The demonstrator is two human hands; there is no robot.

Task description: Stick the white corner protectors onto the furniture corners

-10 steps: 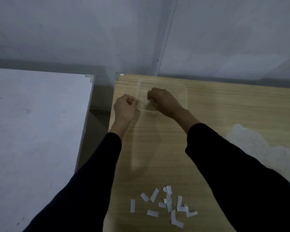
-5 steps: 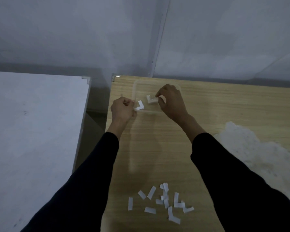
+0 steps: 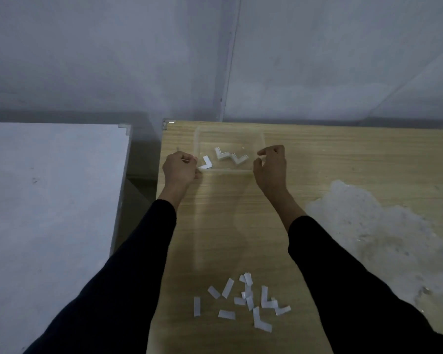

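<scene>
Since the earlier frames my right hand (image 3: 270, 166) is pulling back out of the clear plastic tray (image 3: 262, 141) and is now hanging by its right rim, fingers loosely curled and holding nothing that I can see; my left hand (image 3: 180, 167) is sitting at the tray's near-left corner, closed into a fist, pinching one white corner protector (image 3: 205, 162) at its edge, though I cannot tell how firm that pinch is; two more white L-shaped protectors (image 3: 221, 154) are lying inside the tray, just beside each other; I am judging the job as partly done, because a protector is already sitting on the far-left corner of the wooden table (image 3: 241, 226) at its corner (image 3: 166, 123), and another is showing on the far corner of the white table (image 3: 124, 126) to the left; a scatter of peeled backing strips (image 3: 243, 300) is lying near me; three protectors are waiting, so several corners are left.
</scene>
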